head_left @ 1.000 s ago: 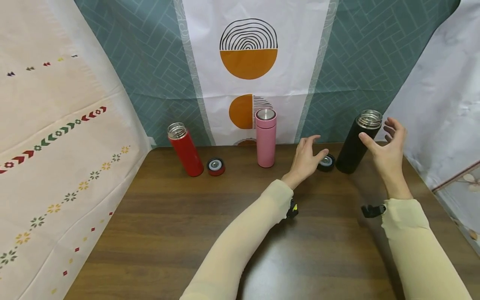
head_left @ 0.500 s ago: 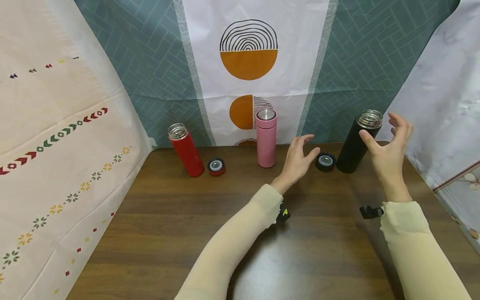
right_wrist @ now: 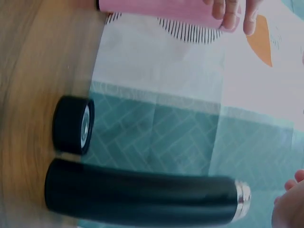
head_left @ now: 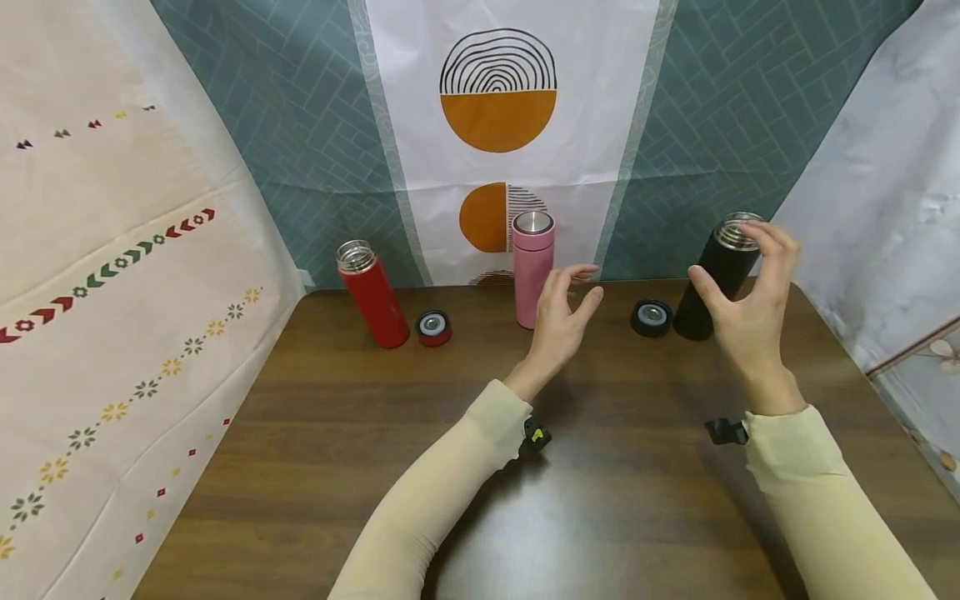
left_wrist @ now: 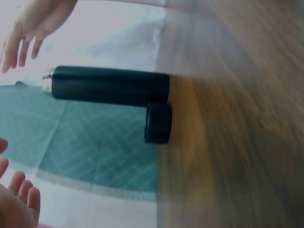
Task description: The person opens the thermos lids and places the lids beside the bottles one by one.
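Note:
My left hand hovers in front of the pink flask, overlapping it in the head view, with fingers spread and nothing held. Silver-topped and lidded, that flask stands upright at the back of the table. My right hand, thumb and fingers apart, is beside the black flask; its fingertips overlap the bare metal neck in the head view. The right wrist view shows a gap between that hand and the neck. The black lid lies inside up on the table, just left of the black flask.
At the back left stands an uncapped red flask, its red lid lying beside it. Hanging cloths rise behind and along both sides of the wooden table.
My left hand has moved left, away from the black lid, to the front of the pink flask. My right hand has shifted slightly left over the black flask.

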`<state>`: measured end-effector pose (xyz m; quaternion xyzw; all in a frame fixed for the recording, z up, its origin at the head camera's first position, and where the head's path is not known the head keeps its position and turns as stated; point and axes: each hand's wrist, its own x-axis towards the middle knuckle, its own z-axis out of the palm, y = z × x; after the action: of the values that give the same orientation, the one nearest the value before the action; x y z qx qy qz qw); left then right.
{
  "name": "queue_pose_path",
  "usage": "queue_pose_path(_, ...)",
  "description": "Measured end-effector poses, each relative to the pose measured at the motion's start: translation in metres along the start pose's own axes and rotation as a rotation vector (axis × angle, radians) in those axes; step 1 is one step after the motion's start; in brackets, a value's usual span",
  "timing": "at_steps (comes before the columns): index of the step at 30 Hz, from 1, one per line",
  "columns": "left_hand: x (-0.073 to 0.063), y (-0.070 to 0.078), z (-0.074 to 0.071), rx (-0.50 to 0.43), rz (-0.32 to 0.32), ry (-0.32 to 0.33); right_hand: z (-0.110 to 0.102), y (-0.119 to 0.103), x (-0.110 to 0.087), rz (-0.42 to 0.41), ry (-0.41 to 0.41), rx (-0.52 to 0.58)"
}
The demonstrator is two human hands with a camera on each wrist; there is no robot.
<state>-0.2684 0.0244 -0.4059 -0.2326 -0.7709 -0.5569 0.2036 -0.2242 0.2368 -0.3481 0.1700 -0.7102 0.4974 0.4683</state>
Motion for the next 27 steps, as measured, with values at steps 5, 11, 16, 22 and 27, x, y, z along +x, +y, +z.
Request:
queue_pose_path(5, -0.003, -0.004, -0.021, -0.015, -0.020, 0.091, 0.011, -0.008, -0.005, -0.023, -0.094, 0.010)
queue_pose_path(11, -0.006, -0.006, -0.040, -0.028, -0.066, 0.155, 0.021, -0.014, -0.010, -0.032, -0.144, 0.024)
queue_pose_path(16, -0.008, -0.008, -0.049, -0.043, -0.079, 0.172, 0.029, -0.017, -0.013, -0.043, -0.171, 0.035)
queue_pose_path(22, -0.011, -0.013, -0.056, -0.057, -0.075, 0.189, 0.035, -0.018, -0.017, -0.041, -0.191, 0.047)
queue_pose_path(27, -0.012, -0.018, -0.063, -0.063, -0.075, 0.213, 0.041, -0.018, -0.020, -0.033, -0.220, 0.068)
